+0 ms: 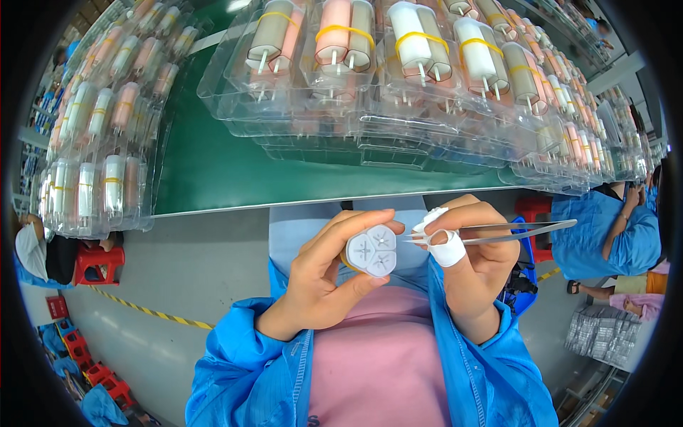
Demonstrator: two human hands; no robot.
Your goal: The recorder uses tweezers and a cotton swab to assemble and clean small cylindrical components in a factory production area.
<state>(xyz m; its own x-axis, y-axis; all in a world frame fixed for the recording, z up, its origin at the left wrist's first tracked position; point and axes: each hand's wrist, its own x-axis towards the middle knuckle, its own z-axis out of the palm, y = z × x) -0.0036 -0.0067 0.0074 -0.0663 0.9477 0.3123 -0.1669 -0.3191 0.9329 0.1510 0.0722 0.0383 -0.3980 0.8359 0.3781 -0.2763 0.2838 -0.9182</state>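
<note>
Left hand grips a three-lobed white piece between thumb and curled fingers; right hand pinches tweezers level.

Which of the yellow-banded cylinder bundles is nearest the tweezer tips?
The bundle in the left hand, its pale three-lobed end facing the camera; the other bundles on the green table sit in clear plastic trays.

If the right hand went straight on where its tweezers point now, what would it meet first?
Most likely the pale three-lobed piece in the left hand: the tweezers in the right hand point left toward it. Depth is hard to judge, so a left-hand fingertip close to that line might come first.
</note>
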